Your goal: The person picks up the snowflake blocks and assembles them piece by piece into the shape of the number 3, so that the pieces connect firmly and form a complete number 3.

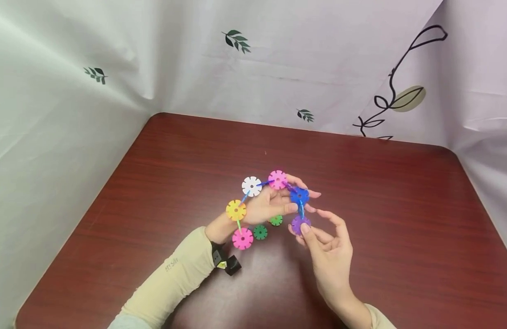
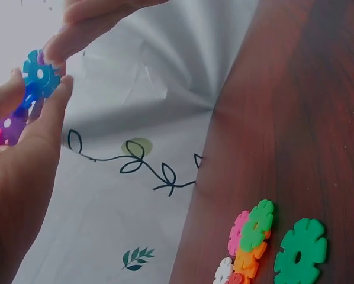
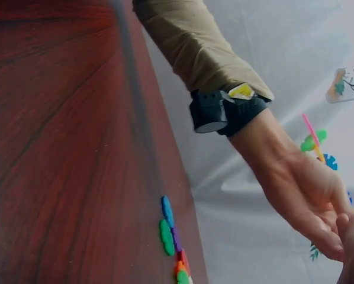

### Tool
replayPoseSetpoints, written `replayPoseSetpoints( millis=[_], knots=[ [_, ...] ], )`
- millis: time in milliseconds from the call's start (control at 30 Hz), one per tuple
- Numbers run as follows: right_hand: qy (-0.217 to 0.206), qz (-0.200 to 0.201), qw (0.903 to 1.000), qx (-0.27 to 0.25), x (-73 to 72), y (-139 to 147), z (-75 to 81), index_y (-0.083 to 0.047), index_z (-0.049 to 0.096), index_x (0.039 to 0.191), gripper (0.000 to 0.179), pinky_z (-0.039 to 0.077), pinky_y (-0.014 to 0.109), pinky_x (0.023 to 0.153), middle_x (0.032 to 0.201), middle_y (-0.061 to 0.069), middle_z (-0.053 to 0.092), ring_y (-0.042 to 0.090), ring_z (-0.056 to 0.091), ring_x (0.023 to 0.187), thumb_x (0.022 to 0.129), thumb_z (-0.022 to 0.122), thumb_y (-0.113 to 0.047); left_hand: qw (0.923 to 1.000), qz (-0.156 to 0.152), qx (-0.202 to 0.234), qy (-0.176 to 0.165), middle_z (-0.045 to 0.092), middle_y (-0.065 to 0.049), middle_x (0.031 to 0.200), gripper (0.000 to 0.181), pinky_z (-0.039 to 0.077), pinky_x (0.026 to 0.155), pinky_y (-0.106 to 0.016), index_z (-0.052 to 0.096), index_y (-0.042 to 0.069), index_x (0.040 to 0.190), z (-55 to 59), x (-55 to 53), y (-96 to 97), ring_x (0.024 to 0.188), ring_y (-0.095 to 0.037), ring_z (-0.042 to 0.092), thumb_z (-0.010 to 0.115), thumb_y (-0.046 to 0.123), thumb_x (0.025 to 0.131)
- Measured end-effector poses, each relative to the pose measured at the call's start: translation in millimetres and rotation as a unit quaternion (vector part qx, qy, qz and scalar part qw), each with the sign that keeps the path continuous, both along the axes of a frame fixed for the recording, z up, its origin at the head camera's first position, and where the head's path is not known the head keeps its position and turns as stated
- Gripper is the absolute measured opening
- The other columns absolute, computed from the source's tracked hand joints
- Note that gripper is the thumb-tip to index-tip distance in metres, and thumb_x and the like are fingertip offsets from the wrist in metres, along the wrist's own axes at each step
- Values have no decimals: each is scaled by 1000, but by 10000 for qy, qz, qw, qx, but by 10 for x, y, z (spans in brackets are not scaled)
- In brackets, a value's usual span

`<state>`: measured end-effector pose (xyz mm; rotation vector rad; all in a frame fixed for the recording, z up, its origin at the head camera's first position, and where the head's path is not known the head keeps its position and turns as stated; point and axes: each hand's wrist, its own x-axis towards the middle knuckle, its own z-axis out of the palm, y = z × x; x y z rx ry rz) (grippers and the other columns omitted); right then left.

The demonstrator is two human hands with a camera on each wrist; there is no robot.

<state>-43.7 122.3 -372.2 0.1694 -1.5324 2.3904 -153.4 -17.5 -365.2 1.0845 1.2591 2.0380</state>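
A curved chain of notched plastic snowflake discs hangs over the table, joined by discs seen edge-on. From a pink disc (image 1: pixel 242 239) it runs up through a yellow disc (image 1: pixel 235 210), a white disc (image 1: pixel 251 186) and another pink disc (image 1: pixel 277 179). It then turns down to a blue disc (image 1: pixel 299 196) and a purple disc (image 1: pixel 300 225). My left hand (image 1: pixel 274 204) reaches behind the chain and pinches it near the blue disc with thumb and fingers. At the lower end my right hand (image 1: pixel 333 251) pinches the purple disc between thumb and fingers.
Loose discs lie on the brown table (image 1: pixel 175 160) beneath the chain, among them a dark green disc (image 1: pixel 260 232) and a light green disc (image 1: pixel 276 220). Orange discs (image 2: pixel 246 258) and others cluster there too. White patterned cloth (image 1: pixel 257 82) surrounds the table.
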Motion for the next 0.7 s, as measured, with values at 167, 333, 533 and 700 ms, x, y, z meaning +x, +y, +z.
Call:
replayPoseSetpoints(
  millis=[167,333,533,700],
  knots=[
    [252,-450,9983,-269,28,-51,-1,3,40,122,46,56,32,65,83,20,70,28,70,75,82,53,21,9995,-117,-38,-302,39,-41,129,38,37,94,-60,29,-13,122,6,21,28,107,-41,59,51,-2,93],
    [246,-771,9948,-613,62,-115,2,1,42,116,41,56,32,64,82,20,70,27,71,75,82,54,21,9996,-65,-1,-258,39,-41,129,35,41,94,-57,29,-12,122,0,57,55,109,-45,56,48,-5,93],
    [116,-883,9896,-1132,79,-161,7,3,44,112,36,56,31,64,84,22,70,26,70,77,83,54,20,9991,229,344,94,39,-45,125,38,45,92,-52,29,-15,118,-53,100,119,110,-54,49,51,2,94],
    [-439,-1038,9853,-1287,78,-185,18,2,43,114,36,56,30,65,85,21,70,22,70,78,83,58,16,9980,305,411,378,37,-49,122,47,45,93,-49,27,-17,116,-89,96,145,111,-59,44,55,13,92]
  ],
)
